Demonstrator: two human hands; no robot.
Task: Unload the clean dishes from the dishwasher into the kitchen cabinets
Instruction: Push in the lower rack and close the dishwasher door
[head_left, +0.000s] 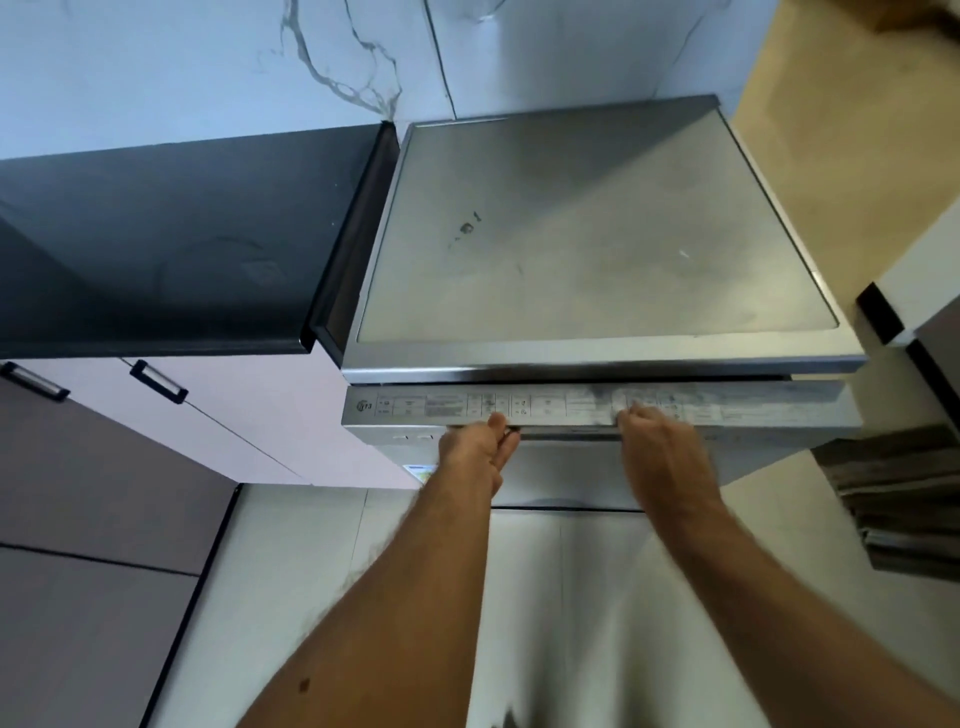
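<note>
My left hand (480, 447) and right hand (657, 447) both curl their grip under the top edge of the silver stainless-steel dishwasher's door (597, 410), barely cracked open (no dishes visible yet), so I judge the whole unloading remains.

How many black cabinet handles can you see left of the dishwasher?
2: one handle at the far left edge, another handle nearer the dishwasher, both just under the dark countertop. More may lie out of frame.

marbled wall (208, 62), dark countertop (156, 249), pale floor tiles (311, 571)
</note>
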